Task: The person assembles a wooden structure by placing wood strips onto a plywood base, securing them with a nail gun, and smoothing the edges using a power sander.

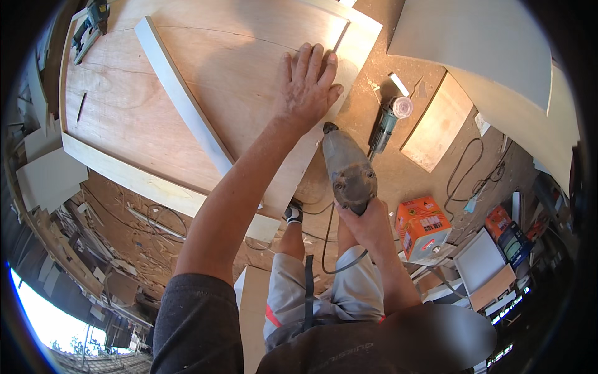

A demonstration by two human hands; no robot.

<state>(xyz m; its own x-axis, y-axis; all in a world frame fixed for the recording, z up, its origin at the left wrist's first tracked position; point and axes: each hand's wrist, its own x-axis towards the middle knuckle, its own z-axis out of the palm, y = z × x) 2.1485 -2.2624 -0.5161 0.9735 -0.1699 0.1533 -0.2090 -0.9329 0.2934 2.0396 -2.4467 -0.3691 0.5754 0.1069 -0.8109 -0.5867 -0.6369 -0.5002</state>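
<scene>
My left hand (308,84) lies flat on a large pale plywood panel (237,68) with its fingers spread, near a short dark slot or strip (341,37) by the panel's right end. In my right hand (367,224) is a worn grey power tool (349,162) with a dark nose and screws on its housing. Its nose points toward the panel's near right edge; whether they touch I cannot tell. From its grip a dark cord or hose loops down past my legs. My fingers wrap the grip and are partly hidden.
A white strip (180,87) crosses the panel, and another tool (93,25) rests at its far left corner. To the right, an angle grinder (387,121), a plywood offcut (438,123), an orange box (423,224) and a loose cable (461,181) lie on the floor. Curved pale boards (486,50) stand far right.
</scene>
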